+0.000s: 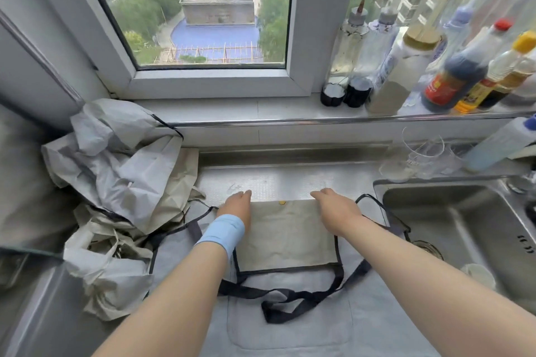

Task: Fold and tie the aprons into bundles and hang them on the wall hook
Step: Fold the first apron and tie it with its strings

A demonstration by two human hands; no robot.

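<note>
A light grey apron (290,324) lies spread on the steel counter, its beige upper part (287,238) folded over onto it and edged in dark trim. Dark straps (293,297) trail loosely across the grey cloth. My left hand (236,207), with a blue band at the wrist, rests on the far left corner of the beige fold. My right hand (333,210) lies on the far right corner. Both hands' fingers reach toward the fold's far edge; the grip itself is hidden. A pile of crumpled aprons (116,182) sits at the left.
A steel sink (464,226) opens at the right, with a small cup (478,274) at its edge. Clear glasses (420,156) stand behind it. Several sauce bottles (452,75) line the windowsill. The ribbed counter (278,182) runs to the wall below the window.
</note>
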